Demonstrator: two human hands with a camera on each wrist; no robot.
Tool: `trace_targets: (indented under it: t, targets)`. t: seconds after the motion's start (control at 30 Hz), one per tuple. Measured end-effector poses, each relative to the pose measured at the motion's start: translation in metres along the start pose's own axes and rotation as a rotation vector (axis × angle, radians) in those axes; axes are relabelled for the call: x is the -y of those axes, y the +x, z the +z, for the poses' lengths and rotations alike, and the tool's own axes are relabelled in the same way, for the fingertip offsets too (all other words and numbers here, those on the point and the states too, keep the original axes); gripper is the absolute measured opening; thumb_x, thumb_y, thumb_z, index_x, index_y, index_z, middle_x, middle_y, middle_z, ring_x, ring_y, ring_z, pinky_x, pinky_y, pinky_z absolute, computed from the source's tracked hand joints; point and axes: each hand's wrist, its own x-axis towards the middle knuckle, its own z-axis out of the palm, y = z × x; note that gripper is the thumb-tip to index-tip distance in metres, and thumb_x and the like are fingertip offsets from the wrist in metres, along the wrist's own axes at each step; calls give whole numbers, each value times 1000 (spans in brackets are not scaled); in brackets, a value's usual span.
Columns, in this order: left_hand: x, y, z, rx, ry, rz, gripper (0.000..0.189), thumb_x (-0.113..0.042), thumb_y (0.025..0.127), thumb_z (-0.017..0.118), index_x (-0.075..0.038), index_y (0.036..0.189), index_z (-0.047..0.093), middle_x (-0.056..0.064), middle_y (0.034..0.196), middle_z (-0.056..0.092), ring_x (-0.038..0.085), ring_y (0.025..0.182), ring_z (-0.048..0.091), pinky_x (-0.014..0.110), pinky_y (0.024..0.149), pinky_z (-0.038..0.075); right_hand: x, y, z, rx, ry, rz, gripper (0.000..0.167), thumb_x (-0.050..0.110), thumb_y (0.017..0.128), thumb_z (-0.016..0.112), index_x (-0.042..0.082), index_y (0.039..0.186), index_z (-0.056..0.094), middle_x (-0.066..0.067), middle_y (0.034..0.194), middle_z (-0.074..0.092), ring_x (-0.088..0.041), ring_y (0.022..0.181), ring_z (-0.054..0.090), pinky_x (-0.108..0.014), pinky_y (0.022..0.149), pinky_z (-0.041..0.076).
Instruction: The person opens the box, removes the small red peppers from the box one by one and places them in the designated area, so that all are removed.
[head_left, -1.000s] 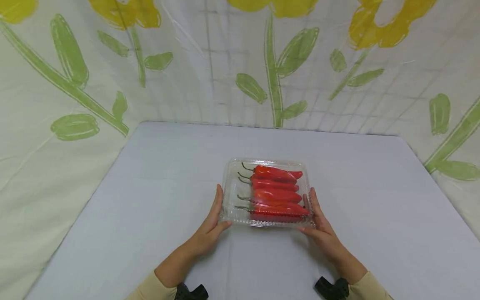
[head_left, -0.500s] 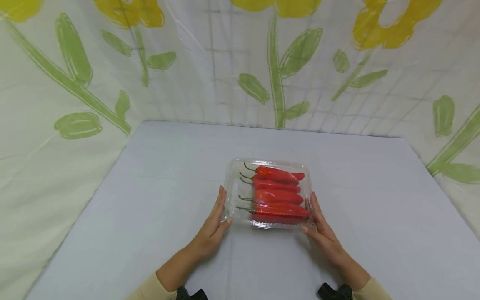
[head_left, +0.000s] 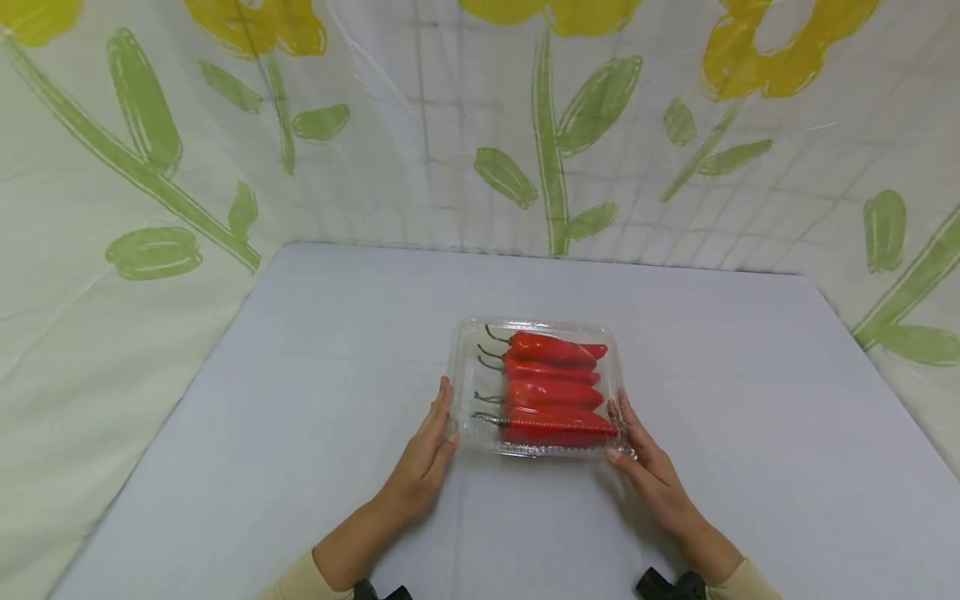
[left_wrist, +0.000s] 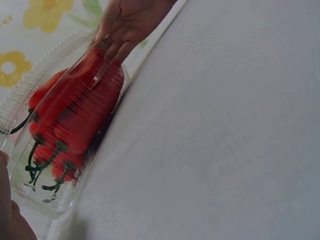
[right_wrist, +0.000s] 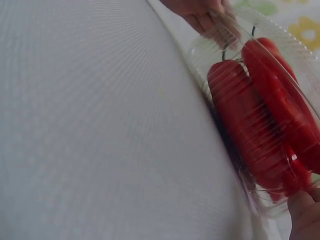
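A clear plastic clamshell container (head_left: 540, 451), lid shut, sits at the middle of the table. Inside it, several red peppers (head_left: 555, 393) lie side by side with green stems to the left. My left hand (head_left: 420, 467) holds its left side, fingers along the wall and thumb at the near corner. My right hand (head_left: 654, 475) holds the right side, with its thumb at the near right corner. Some fingertips show through the plastic. In the left wrist view, stem ends of the peppers (left_wrist: 75, 120) face the camera. Parts of both hands are hidden behind the container.
A white cloth covers the table (head_left: 360, 333). Behind it hangs a pale sheet (head_left: 375, 150) with yellow flowers and green leaves. Black wrist mounts (head_left: 671, 583) show at the bottom edge of the head view.
The container stays almost in place. My left thumb has slid slightly off its near corner, and both hands have shifted a little toward me. The head view has moved slightly.
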Motion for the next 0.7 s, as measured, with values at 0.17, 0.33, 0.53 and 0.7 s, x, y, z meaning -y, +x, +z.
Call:
trace_targets:
  t: [0.17, 0.33, 0.53, 0.7]
  targets:
    - [-1, 0, 0, 0, -14, -4, 60, -2, 96, 39, 0, 149, 8, 12, 158, 5, 20, 145, 3, 10, 113, 0, 1, 0, 0, -12, -9, -8, 62, -15, 88, 41, -8, 145, 16, -3, 155, 21, 6, 136, 28, -4, 103, 27]
    - [0, 1, 0, 0, -7, 2, 60, -3, 97, 38, 0, 149, 7, 12, 158, 5, 25, 145, 4, 8, 112, 0, 2, 1, -1, -33, -26, -10, 60, -15, 88, 41, -8, 144, 19, 3, 153, 28, 5, 134, 32, -5, 102, 30]
    - [-1, 1, 0, -1, 6, -4, 61, -4, 97, 38, -2, 149, 6, 12, 158, 5, 28, 145, 5, 9, 113, 0, 2, 0, -1, -53, -16, -16, 56, -15, 89, 40, -11, 142, 23, 7, 152, 29, 6, 131, 35, -6, 99, 34]
    - [-2, 0, 0, 3, 36, -27, 60, -6, 98, 39, 0, 149, 8, 10, 158, 5, 26, 145, 4, 10, 113, -1, 2, 0, 0, -76, 62, -46, 52, -17, 89, 38, -17, 139, 22, 11, 150, 32, 5, 129, 39, -8, 97, 37]
